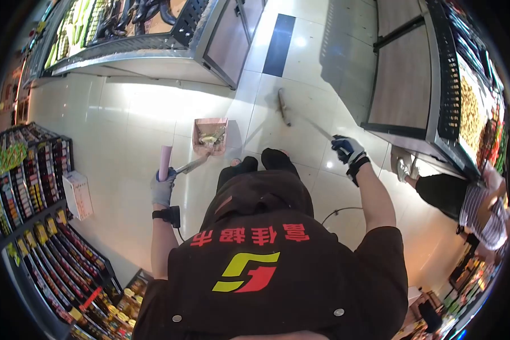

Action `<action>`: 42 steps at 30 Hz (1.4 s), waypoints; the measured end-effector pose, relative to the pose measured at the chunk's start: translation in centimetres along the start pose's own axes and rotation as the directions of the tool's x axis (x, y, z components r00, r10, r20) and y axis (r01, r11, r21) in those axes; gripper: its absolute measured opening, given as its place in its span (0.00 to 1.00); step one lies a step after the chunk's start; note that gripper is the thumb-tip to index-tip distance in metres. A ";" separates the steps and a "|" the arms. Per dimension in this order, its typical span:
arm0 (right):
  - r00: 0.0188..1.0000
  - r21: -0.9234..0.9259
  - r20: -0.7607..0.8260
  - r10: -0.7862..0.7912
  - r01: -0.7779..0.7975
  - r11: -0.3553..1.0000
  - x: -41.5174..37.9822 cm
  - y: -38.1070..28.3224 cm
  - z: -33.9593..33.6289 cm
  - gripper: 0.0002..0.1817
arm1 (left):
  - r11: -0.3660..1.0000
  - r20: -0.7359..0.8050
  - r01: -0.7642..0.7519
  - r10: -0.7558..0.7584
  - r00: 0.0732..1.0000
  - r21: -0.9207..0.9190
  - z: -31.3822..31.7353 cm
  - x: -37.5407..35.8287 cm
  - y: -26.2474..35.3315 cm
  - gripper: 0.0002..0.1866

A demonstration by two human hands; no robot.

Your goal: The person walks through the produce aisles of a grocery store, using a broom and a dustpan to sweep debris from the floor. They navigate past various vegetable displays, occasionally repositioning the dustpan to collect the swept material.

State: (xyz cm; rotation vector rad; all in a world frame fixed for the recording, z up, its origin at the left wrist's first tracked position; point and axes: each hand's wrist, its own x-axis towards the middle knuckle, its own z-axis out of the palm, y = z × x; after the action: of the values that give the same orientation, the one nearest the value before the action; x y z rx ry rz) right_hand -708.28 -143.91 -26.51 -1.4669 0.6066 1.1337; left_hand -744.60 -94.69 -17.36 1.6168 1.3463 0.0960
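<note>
My left hand (162, 190), in a pale grey glove, is closed around the pink handle (165, 161) of a dustpan. The dustpan's pink pan (195, 136) rests on the floor ahead of my feet, with scraps of debris (211, 137) in it. My right hand (348, 152), in a dark blue and white glove, is closed around a broom's thin pole (317, 128). This pole slants down to a narrow broom head (283, 107) on the floor, right of the pan and apart from it. The fingertips of both hands are partly hidden.
Display stands with vegetables rise at the upper left (195, 48) and right (430, 96). Shelves of packaged goods (34, 181) line the left, with a white box (77, 195) beside them. Another person (484, 212) is at the right. Glossy tiled floor (141, 107) runs between the stands.
</note>
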 end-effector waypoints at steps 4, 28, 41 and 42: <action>0.997 -0.173 -0.012 -0.078 0.075 0.982 -0.6 -5.3 2.8 0.16 | 0.997 -0.075 0.013 -0.008 0.997 0.073 0.0 -1.7 -0.5 0.10; 0.860 -0.189 0.433 0.270 -0.207 0.960 0.6 4.6 61.0 0.02 | 0.979 -0.332 0.138 -0.182 0.925 -0.152 -25.8 6.9 -16.5 0.14; 0.844 0.036 0.431 0.318 -0.369 0.929 16.3 -1.7 84.1 0.10 | 0.929 -0.467 0.258 -0.357 0.809 -0.265 -35.7 13.9 -12.5 0.12; 0.859 0.013 0.400 0.320 -0.354 0.935 15.9 -1.4 83.2 0.11 | 0.923 -0.459 0.272 -0.372 0.807 -0.271 -35.8 14.3 -12.7 0.12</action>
State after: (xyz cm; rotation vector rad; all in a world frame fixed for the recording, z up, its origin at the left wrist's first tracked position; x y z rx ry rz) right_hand -726.46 -61.39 -32.30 -1.0344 0.6324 1.6084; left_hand -769.68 -62.81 -15.29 1.2125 1.9369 0.4570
